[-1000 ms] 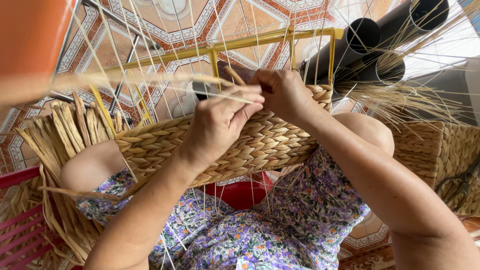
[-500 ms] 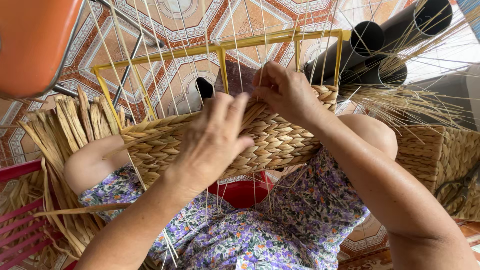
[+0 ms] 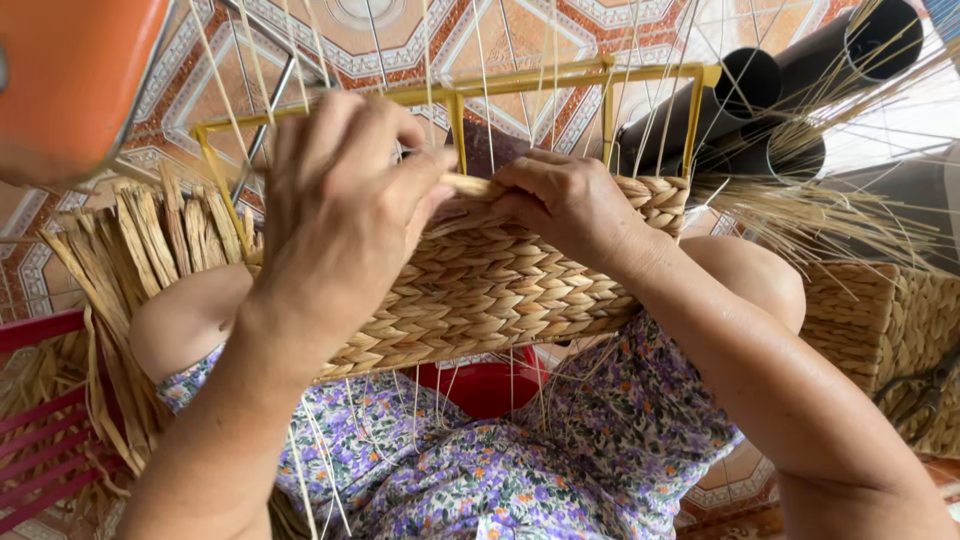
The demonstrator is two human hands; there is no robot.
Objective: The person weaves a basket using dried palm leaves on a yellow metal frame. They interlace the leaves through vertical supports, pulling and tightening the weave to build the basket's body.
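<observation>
A half-woven straw basket (image 3: 500, 290) rests across my knees, built on a yellow metal frame (image 3: 560, 78) with thin upright strands rising from it. My left hand (image 3: 345, 215) pinches a twisted straw strand (image 3: 470, 186) at the top edge of the weave. My right hand (image 3: 560, 205) presses on the same top row just to the right, fingers curled over the strand and the rim. Loose flat straw ends (image 3: 150, 240) stick out on the basket's left side.
A red plastic bowl (image 3: 490, 385) sits below the basket between my legs. Dark pipes (image 3: 780, 90) lie on the patterned tile floor at upper right. A finished woven basket (image 3: 890, 330) stands at right, a red chair (image 3: 40, 430) at lower left, an orange object (image 3: 70, 70) at top left.
My left hand lifted off the basket's front and came up to the top edge, where it now grips the strand beside my right hand. The view moved a little closer.
</observation>
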